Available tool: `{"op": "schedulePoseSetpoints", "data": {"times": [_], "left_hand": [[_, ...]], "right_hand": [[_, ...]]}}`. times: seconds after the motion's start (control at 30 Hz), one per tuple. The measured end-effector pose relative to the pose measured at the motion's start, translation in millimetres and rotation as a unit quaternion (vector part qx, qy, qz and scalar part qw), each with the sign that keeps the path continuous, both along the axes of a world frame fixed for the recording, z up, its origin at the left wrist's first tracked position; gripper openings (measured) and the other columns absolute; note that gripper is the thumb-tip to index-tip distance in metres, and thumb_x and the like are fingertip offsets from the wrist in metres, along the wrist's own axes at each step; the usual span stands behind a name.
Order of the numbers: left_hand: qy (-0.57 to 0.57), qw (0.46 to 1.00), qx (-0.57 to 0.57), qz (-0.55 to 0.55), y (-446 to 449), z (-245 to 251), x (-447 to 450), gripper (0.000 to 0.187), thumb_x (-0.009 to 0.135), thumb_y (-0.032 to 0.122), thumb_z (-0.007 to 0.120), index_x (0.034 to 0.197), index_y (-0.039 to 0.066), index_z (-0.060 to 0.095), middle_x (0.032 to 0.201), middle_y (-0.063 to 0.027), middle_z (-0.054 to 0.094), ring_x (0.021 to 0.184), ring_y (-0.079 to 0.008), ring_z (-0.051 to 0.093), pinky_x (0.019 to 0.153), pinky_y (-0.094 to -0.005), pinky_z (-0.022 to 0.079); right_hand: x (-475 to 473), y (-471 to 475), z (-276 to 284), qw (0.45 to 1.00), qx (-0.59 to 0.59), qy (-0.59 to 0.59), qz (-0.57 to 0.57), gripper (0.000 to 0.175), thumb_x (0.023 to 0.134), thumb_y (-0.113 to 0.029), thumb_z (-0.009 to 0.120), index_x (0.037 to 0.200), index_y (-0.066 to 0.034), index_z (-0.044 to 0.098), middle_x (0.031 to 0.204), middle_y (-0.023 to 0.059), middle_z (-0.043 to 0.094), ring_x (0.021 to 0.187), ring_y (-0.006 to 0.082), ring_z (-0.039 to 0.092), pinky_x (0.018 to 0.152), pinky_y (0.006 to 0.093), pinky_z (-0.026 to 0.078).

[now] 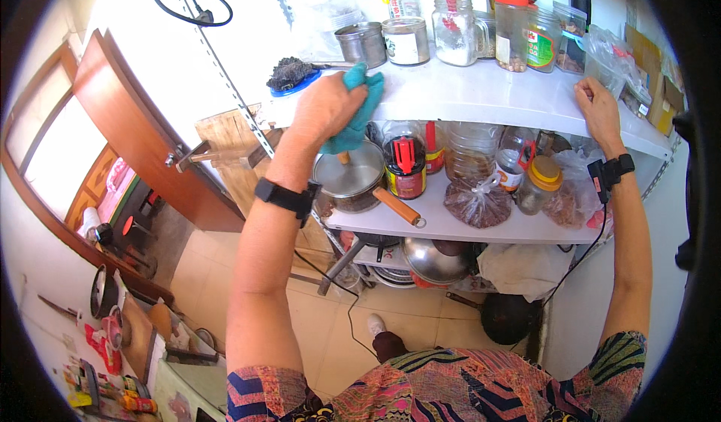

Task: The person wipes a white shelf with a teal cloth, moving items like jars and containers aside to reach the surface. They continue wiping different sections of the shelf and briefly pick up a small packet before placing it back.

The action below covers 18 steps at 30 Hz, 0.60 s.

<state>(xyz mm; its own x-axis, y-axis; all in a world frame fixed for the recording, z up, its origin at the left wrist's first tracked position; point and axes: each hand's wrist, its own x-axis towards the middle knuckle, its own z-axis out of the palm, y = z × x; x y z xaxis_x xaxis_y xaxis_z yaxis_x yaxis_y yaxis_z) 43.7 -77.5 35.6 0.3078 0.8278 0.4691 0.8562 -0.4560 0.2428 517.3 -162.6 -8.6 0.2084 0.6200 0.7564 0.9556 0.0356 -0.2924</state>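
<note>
In my left hand (329, 106) is a crumpled teal cloth (363, 109), held at the front left of the white upper shelf (479, 98). Just behind that hand a dark, shaggy clump (290, 71) lies on a blue lid (294, 88), near a metal pot (363, 44) with a handle. My right hand (598, 109) is curled at the shelf's front edge on the right, with nothing visible in it. Close by stands a clear plastic container (605, 73) under plastic bags. A glass mug jar (453, 39) of white powder and a red-lidded jar (511, 36) stand between the hands, farther back.
The middle shelf (360, 225) holds a lidded saucepan (346, 182), its wooden handle (397, 207) jutting past the front edge. Beside it are several jars and a tied bag (479, 202). Below are a wok lid (438, 258) and a black pan (510, 318). A wooden door (152, 140) stands left.
</note>
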Motion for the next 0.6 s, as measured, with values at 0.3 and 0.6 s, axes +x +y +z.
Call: {"op": "schedulePoseSetpoints", "data": {"times": [0.3, 0.6], "left_hand": [[0.019, 0.992, -0.024, 0.123, 16, 8, -61, 0.049, 0.089, 0.042, 0.050, 0.104, -0.002, 0.068, 0.093, -0.0273, 0.068, 0.089, -0.0395, 0.067, 0.084, -0.0459, 0.051], [-0.011, 0.996, -0.004, 0.092, 25, 1, -60, 0.048, 0.087, 0.041, 0.054, 0.103, -0.002, 0.069, 0.092, -0.0281, 0.068, 0.087, -0.0410, 0.067, 0.083, -0.0460, 0.051]], "right_hand": [[0, -2, 1, 1.000, -0.008, 0.002, -0.006, 0.031, 0.094, -0.031, 0.055, 0.097, -0.0016, 0.061, 0.092, 0.0190, 0.068, 0.087, 0.0352, 0.065, 0.078, 0.0416, 0.049], [-1, 2, 1, 1.000, -0.012, -0.019, -0.019, 0.034, 0.094, -0.038, 0.056, 0.099, -0.0047, 0.062, 0.090, 0.0163, 0.068, 0.085, 0.0329, 0.066, 0.076, 0.0397, 0.049]]}}
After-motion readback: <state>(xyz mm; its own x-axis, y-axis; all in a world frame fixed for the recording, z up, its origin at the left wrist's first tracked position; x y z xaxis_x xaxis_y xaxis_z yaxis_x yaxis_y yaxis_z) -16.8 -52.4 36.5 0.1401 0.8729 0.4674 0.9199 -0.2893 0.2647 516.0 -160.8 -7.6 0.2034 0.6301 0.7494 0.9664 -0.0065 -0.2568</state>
